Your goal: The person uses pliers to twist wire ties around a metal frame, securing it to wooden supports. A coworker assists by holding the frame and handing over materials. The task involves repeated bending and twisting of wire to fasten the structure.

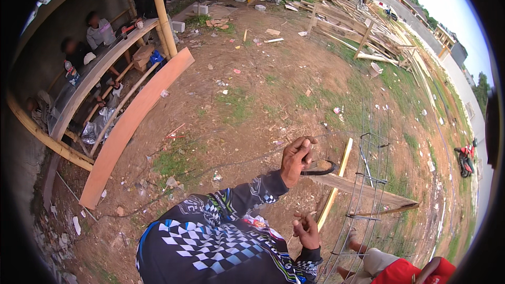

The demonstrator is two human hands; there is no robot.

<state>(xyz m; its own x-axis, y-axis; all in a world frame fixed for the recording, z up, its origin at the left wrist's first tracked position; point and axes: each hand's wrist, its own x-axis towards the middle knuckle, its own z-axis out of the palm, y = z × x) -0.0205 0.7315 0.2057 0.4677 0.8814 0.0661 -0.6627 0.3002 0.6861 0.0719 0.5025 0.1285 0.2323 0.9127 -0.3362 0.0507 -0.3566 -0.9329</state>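
My left hand [298,161] is raised with its fingers closed in a pinch. Whatever it may hold is too thin or hidden to make out, though a thin dark line passes behind the fingers. Lower down, my right hand [306,231] is curled closed, its contents also hidden. Just beyond the left hand, a dark curved object [332,170] rests at the end of a wooden plank [368,189]. A pale yellow wood strip [336,181] crosses beside that plank. To the right stands a long cage of steel bars tied with square hoops [371,165], apart from both hands.
Close at lower right, a person in red [405,271] is beside the cage. Under a bamboo shelter at left, people sit along a table [84,97]; a broad board [139,123] leans there. Timber [363,37] is piled at the back; a red motorbike [465,159] stands far right.
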